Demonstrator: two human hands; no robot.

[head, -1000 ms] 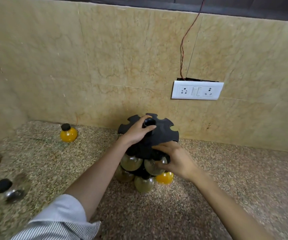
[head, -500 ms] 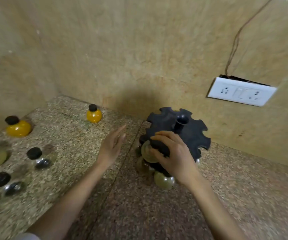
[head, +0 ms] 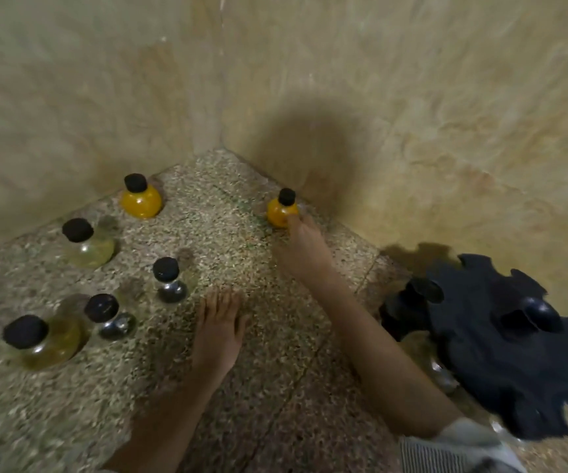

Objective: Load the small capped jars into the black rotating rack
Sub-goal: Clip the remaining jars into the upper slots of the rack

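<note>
The black rotating rack [head: 501, 363] stands at the right, its notched top disc towards me; blurred jars hang under its left side. My right hand [head: 305, 249] reaches across to an orange jar with a black cap [head: 281, 209] near the wall corner. Its fingertips touch the jar's lower right side, and the jar stands on the counter. My left hand [head: 217, 324] lies low over the counter with fingers stretched out, holding nothing, just right of a small clear jar [head: 170, 283].
More capped jars stand on the speckled stone counter [head: 275, 387] at the left: an orange one [head: 141, 201], a pale yellow one [head: 88, 245], a small clear one [head: 110, 317] and a larger yellow one [head: 42, 339]. Tiled walls meet in a corner behind them.
My view has swung left towards the loose jars. My right hand has left the rack and reached the orange jar by the wall. My left hand has dropped towards the counter.
</note>
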